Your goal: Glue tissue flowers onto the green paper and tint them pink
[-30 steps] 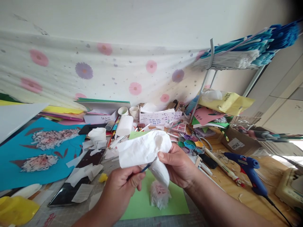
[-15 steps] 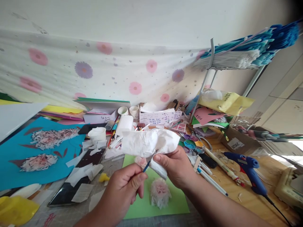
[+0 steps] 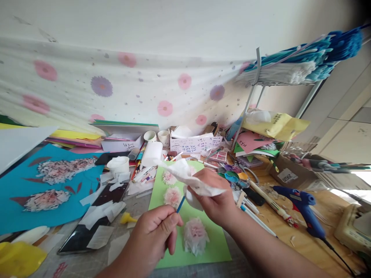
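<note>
My left hand (image 3: 156, 235) is closed in a pinch round a thin blue stick (image 3: 181, 204); its upper end meets the folds of a white tissue (image 3: 187, 175), so what kind of tool it is stays hidden. My right hand (image 3: 217, 199) grips that crumpled tissue, which drapes over the fingers and sticks out to the left. Below both hands lies a green sheet of paper (image 3: 208, 251). On it sit several ruffled pink-and-white paper flowers, the nearest flower (image 3: 196, 235) just under my right hand.
Left are a blue sheet (image 3: 17, 170) with paper flowers and a dark phone (image 3: 78, 235) under paper scraps. A white cup (image 3: 118, 166) stands behind them. Right lie a paint palette (image 3: 232, 175), pens (image 3: 257, 222) and a blue glue gun (image 3: 304, 208). A rack (image 3: 251, 96) holds pipe cleaners.
The tissue has been turned and bunched in my right hand, which rotated with its back more upward. More flowers on the green sheet now show. My left hand shifted slightly right.
</note>
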`<state>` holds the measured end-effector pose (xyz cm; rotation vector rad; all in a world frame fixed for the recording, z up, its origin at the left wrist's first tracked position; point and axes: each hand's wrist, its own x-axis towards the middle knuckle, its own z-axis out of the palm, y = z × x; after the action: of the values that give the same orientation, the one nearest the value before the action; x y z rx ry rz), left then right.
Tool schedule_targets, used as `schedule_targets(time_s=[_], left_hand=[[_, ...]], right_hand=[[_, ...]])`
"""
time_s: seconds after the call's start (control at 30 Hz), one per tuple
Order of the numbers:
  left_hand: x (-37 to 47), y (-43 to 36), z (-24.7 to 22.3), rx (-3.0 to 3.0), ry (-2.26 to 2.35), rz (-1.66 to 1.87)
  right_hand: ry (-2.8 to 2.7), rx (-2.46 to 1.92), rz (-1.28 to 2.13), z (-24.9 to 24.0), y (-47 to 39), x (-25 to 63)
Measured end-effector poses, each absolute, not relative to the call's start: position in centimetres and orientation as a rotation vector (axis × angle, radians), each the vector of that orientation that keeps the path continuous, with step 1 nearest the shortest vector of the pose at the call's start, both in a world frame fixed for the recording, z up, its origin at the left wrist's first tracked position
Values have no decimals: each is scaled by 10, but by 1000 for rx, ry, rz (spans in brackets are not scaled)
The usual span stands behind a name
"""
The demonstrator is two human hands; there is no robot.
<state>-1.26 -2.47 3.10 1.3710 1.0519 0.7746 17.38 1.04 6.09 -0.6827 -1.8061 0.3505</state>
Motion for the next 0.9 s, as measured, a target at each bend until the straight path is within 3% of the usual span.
schedule_targets(time_s=[0.27,0.4,0.6,0.9], left_hand=[[-6,-33,41,1117,978,863],[-6,-33,45,1103,982,895],[-7,-29,39,1115,949,868],[-7,-25,33,1217,1022,822]], right_hand=[[-1846,-566,119,56,10,173],[-1553,-765,417,55,15,175],[-1252,-664,1284,53,12,163],[-1093,-656,1315,56,8,148]])
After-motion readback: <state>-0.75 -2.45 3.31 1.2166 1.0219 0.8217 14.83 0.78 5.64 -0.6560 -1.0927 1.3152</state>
